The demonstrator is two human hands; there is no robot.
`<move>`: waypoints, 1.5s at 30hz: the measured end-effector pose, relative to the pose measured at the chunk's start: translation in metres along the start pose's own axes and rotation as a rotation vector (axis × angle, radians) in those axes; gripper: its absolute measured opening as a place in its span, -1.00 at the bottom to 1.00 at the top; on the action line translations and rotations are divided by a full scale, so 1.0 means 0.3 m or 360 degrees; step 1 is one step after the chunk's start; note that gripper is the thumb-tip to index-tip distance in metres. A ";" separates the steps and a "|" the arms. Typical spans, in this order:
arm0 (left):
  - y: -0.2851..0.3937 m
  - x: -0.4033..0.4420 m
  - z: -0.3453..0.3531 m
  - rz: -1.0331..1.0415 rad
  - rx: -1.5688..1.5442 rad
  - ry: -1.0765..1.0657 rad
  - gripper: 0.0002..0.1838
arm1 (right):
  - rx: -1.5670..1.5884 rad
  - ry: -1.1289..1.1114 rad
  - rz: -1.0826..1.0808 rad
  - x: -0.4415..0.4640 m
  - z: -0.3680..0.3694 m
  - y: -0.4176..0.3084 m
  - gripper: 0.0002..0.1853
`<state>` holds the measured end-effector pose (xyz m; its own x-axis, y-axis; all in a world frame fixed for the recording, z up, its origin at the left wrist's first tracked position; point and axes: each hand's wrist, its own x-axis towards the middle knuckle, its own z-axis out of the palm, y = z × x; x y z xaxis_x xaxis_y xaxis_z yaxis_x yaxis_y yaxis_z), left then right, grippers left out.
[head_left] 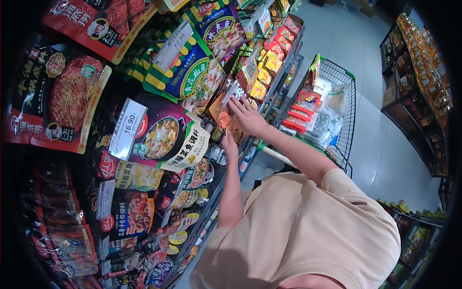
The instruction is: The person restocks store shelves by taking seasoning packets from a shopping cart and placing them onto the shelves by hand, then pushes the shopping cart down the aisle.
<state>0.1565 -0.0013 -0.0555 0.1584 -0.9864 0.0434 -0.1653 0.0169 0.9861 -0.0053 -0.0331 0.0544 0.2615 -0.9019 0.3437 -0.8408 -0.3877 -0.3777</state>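
Note:
An orange-brown package (224,119) with a clear, shiny top is at the shelf's front, partly covered by my hands. My left hand (231,143) pinches its lower edge, the fingertips partly hidden. Laid across the upper right side of the package, my right hand (246,115) has its fingers spread. Close by on the left are a green bag of seasoning (185,72) and a purple and white fish-seasoning bag (168,132), with a 16.90 price tag (128,129) in front of it.
Red hotpot bags (72,98) hang at the far left. Yellow and red packets (272,62) line the shelf beyond my hands. To the right stands a shopping cart (352,103) holding red packets (304,108) and clear bags. Another stocked shelf (409,72) is across the tiled aisle.

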 end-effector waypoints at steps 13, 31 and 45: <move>0.024 -0.038 0.025 -0.0018 -0.0120 0.0024 -0.47 | -0.0080 0.0011 -0.0027 0.044 0.027 0.005 -0.18; 0.012 -0.031 0.068 -0.0261 0.0078 0.0030 -0.39 | -0.0011 -0.0130 0.0023 0.070 0.045 0.027 -0.19; -0.175 0.020 0.055 -0.0244 -0.0128 -0.0234 -0.45 | 0.0067 -0.0192 0.0071 0.017 0.092 0.066 -0.17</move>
<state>0.1499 -0.0107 -0.1096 0.0312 -0.9915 -0.1261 -0.0711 -0.1280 0.9892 -0.0074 -0.0506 0.0249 0.2816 -0.9338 0.2207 -0.8330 -0.3521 -0.4268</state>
